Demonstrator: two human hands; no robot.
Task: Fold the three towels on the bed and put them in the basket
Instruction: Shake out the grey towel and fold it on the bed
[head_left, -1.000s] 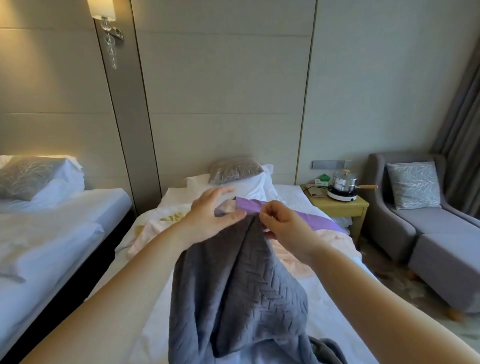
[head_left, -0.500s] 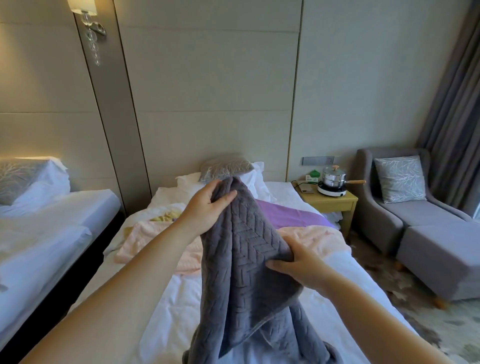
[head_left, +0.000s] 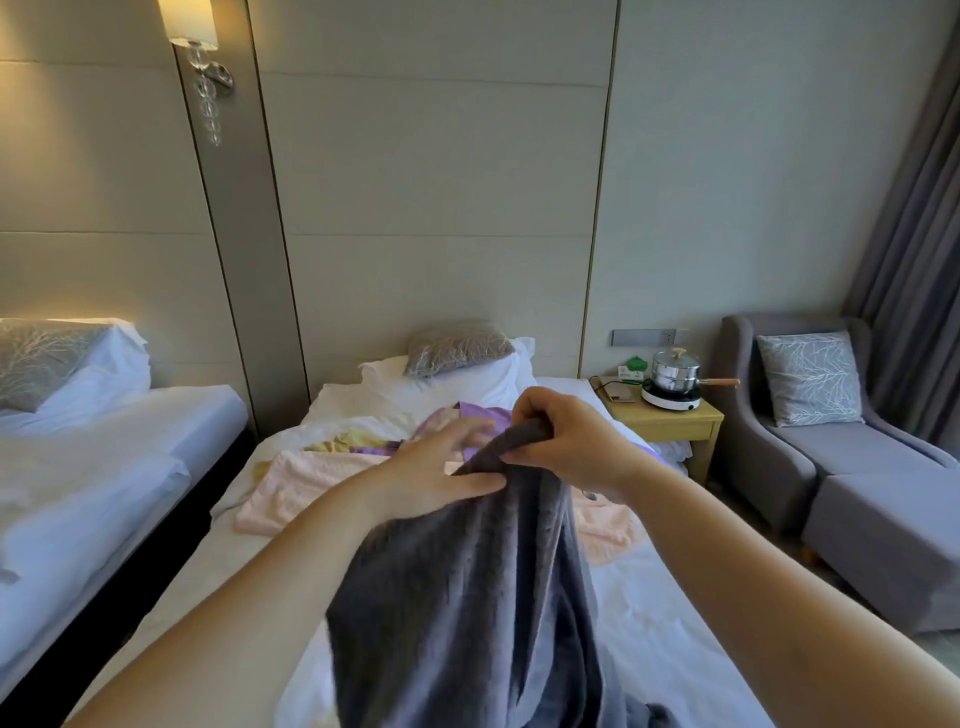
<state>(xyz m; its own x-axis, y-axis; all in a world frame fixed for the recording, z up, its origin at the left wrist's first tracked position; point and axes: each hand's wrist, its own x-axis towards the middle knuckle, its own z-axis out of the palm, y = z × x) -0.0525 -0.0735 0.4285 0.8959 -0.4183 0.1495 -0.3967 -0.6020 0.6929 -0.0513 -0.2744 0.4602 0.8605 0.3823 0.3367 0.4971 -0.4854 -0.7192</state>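
Note:
A grey textured towel (head_left: 467, 597) hangs in front of me over the white bed (head_left: 208, 571). My right hand (head_left: 566, 441) grips its top edge, fingers curled round the cloth. Blurred with motion, my left hand (head_left: 441, 473) lies against the towel just below that edge with its fingers spread; its thumb touches the cloth. Behind them a pink towel (head_left: 306, 488) lies flat across the bed, and a purple towel (head_left: 483, 418) lies beyond it near the pillows. No basket is in view.
A yellow cloth (head_left: 343, 444) lies by the pink towel. Pillows (head_left: 457, 348) sit at the bed's head. A wooden nightstand (head_left: 670, 421) with a pot on a hotplate stands right, then a grey armchair (head_left: 831, 457). A second bed (head_left: 104, 467) is left.
My right hand rose from the towel's middle to grip its top edge. My left hand came off the top corner and now sweeps across the cloth just below it.

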